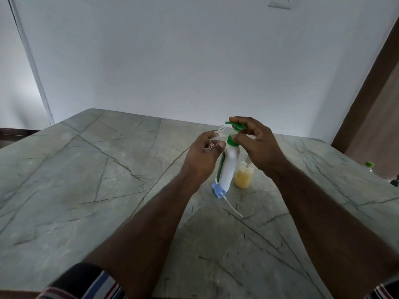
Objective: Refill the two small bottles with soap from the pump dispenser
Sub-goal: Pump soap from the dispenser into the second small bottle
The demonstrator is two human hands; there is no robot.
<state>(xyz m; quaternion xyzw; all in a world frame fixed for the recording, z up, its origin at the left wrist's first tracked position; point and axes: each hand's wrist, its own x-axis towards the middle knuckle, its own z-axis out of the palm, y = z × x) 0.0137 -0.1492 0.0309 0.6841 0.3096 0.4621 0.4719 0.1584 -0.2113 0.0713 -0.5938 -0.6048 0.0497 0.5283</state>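
The clear, empty small plastic bottle [218, 134] with its threaded neck uncapped is being held up in the left hand [201, 154], whose grip is wrapping the body with thumb and fingers curled round it. Its mouth is sitting just beside and slightly below the green spout of the white pump dispenser [229, 167]. The dispenser is standing upright on the grey veined stone worktop [86, 169]. The right hand [257, 143] is resting its fingers on the green pump head [236, 126], with the thumb near the green collar; this grip is curling round the head and pinching it lightly.

Risks, as judged from here: the spout and the narrow mouth are not looking fully aligned, so a press now is likely to be sending soap down the outside of the bottle or onto the worktop. A hard press from the side may be tipping the tall dispenser, since nothing is steadying its base. Soap on the fingers would be making the small bottle slippery.

The second small bottle [244, 176], holding yellow liquid, is standing just beside the dispenser on its right, partly hidden by the right wrist; a toppling dispenser could be knocking it over. A blue spray cap with white dip tube [219, 190] is lying on the worktop at the dispenser's foot.
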